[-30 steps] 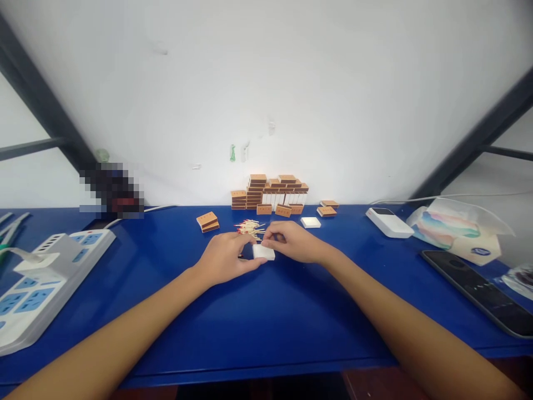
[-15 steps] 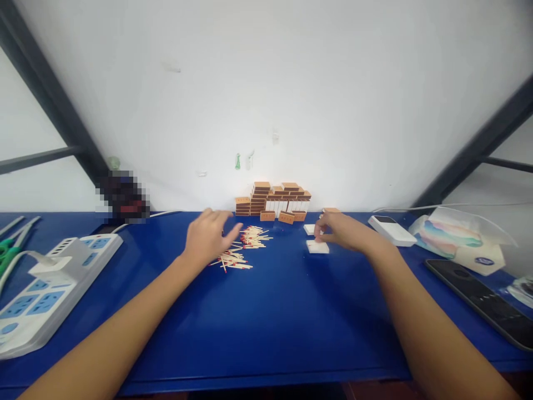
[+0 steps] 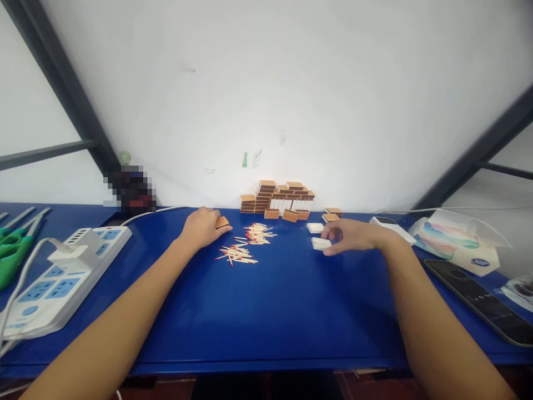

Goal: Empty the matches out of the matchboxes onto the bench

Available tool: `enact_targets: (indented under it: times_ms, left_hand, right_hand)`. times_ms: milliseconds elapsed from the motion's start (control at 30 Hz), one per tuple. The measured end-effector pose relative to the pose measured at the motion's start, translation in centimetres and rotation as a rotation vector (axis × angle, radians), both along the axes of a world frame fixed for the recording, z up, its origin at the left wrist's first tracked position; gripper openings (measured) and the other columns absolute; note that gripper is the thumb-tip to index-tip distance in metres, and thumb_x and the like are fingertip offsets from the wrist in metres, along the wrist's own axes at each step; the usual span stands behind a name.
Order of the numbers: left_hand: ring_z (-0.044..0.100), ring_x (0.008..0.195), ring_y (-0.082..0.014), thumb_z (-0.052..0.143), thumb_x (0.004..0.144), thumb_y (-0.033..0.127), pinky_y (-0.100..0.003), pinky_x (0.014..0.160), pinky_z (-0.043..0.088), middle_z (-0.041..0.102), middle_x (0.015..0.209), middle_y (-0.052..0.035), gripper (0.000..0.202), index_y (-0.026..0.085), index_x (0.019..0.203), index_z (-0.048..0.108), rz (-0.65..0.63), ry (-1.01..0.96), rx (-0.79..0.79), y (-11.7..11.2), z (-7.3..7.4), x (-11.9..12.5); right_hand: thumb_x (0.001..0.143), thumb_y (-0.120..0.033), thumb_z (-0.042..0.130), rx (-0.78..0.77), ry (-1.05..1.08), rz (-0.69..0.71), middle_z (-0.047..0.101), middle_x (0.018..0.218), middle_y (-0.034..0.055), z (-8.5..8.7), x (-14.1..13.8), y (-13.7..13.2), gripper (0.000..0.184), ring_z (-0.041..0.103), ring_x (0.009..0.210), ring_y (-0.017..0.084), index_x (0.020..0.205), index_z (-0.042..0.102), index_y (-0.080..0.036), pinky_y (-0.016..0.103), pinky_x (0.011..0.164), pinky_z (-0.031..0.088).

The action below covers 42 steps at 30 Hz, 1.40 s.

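Note:
My left hand (image 3: 203,228) is closed around an orange-topped matchbox (image 3: 222,222), left of two loose piles of red-tipped matches (image 3: 237,254). Thumb and fingers of my right hand (image 3: 343,235) are apart, curved about the right end of a small white matchbox tray (image 3: 320,243) lying on the blue table. A second white tray (image 3: 315,228) lies just behind it. Past the right fingertips, an orange matchbox sleeve (image 3: 331,218) rests near another by the wall. What the tray holds is too small to make out.
Stacked matchboxes (image 3: 266,194) stand against the wall at the back centre. A white power strip (image 3: 79,278) and green-handled scissors (image 3: 14,250) are at the left. On the right are a white device (image 3: 389,226), a tissue pack (image 3: 453,239) and a black phone (image 3: 478,300).
My right hand's fingers have spread from a pinch over the nearer tray. My left hand has shifted slightly left, away from the matches, and the matchbox in it now shows clearly.

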<state>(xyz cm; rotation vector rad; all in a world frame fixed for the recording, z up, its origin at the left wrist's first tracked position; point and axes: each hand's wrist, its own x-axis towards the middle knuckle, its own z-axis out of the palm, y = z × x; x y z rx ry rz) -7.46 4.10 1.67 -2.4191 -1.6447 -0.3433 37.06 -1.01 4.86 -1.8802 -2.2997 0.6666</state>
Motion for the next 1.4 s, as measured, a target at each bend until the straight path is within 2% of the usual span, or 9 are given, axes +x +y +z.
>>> enact_targets:
  times_ms: [200,367,467,533,633,933,1133,1300,1400]
  left_hand:
    - [0.070,0.098,-0.0337,0.064,0.097,0.063,-0.038,0.080,0.048,0.076,0.099,-0.0185,0.048,0.017,0.093,0.074,0.069,0.001,-0.036,0.1,0.3,-0.2]
    - [0.070,0.097,-0.0332,0.063,0.098,0.060,-0.038,0.077,0.048,0.077,0.102,-0.0181,0.045,0.016,0.094,0.074,0.061,0.038,-0.037,0.2,0.2,-0.2]
    - [0.069,0.097,-0.0316,0.068,0.096,0.059,-0.037,0.076,0.048,0.077,0.102,-0.0161,0.042,0.017,0.096,0.074,0.064,0.040,0.012,0.3,0.1,-0.3]
    - [0.067,0.101,-0.0323,0.072,0.094,0.057,-0.038,0.079,0.049,0.077,0.104,-0.0157,0.039,0.018,0.099,0.074,0.053,0.043,0.067,0.2,0.2,-0.4]
    - [0.064,0.108,-0.0335,0.074,0.095,0.053,-0.041,0.088,0.049,0.075,0.109,-0.0162,0.036,0.017,0.103,0.073,0.012,0.044,0.149,0.1,0.3,-0.3]
    - [0.062,0.105,-0.0306,0.078,0.096,0.048,-0.043,0.095,0.049,0.072,0.109,-0.0122,0.036,0.018,0.115,0.071,-0.245,-0.098,0.175,0.4,-0.3,0.2]
    - [0.065,0.107,-0.0304,0.077,0.097,0.049,-0.042,0.095,0.050,0.073,0.111,-0.0127,0.039,0.017,0.119,0.070,-0.280,-0.107,0.159,0.5,-0.4,0.2]
    - [0.068,0.109,-0.0305,0.070,0.102,0.051,-0.039,0.092,0.050,0.076,0.115,-0.0133,0.038,0.017,0.117,0.072,-0.182,-0.011,0.028,0.8,-0.9,0.1]
    - [0.069,0.110,-0.0311,0.066,0.104,0.053,-0.038,0.090,0.051,0.077,0.117,-0.0133,0.038,0.018,0.116,0.072,-0.121,0.007,0.003,0.7,-1.1,0.1]
  right_hand:
    - [0.074,-0.054,0.087,0.053,0.113,0.098,0.075,0.090,0.0066,-0.5,-5.2,-0.1,0.040,0.069,0.080,0.023,0.092,0.070,-0.022,0.033,0.068,0.051]
    - [0.089,-0.036,0.083,0.579,0.013,0.146,0.074,0.106,0.0104,-1.1,-13.6,0.7,0.029,0.065,0.093,0.025,0.105,0.065,-0.019,0.033,0.073,0.046]
    - [0.105,-0.023,0.061,0.859,-0.207,0.249,0.071,0.119,0.0187,-1.9,-16.6,1.4,0.010,0.059,0.108,0.031,0.111,0.066,-0.017,0.037,0.078,0.045]
    - [0.110,-0.017,0.045,0.937,-0.264,0.302,0.071,0.116,0.0193,-2.5,-17.3,1.6,0.023,0.056,0.105,0.031,0.110,0.067,-0.017,0.040,0.081,0.045]
    - [0.111,-0.012,0.032,0.977,-0.269,0.327,0.071,0.111,0.0174,-3.3,-17.2,1.7,0.038,0.054,0.098,0.029,0.109,0.069,-0.019,0.042,0.083,0.044]
    - [0.111,-0.011,0.032,0.910,-0.227,0.400,0.073,0.102,0.0154,-4.1,-16.2,2.6,0.040,0.058,0.094,0.027,0.103,0.071,-0.019,0.038,0.079,0.043]
    - [0.104,-0.025,0.052,0.962,0.186,0.107,0.076,0.107,0.0136,-4.1,-14.2,3.1,0.020,0.067,0.094,0.026,0.112,0.070,-0.018,0.038,0.083,0.049]
    - [0.092,-0.054,0.069,0.564,0.582,-0.078,0.074,0.090,0.0083,-0.4,-7.4,2.5,0.035,0.062,0.075,0.020,0.094,0.068,-0.020,0.033,0.069,0.049]
    - [0.085,-0.065,0.073,0.197,0.432,0.026,0.074,0.088,0.0074,0.9,-3.1,0.8,0.046,0.063,0.078,0.021,0.089,0.074,-0.019,0.032,0.070,0.049]
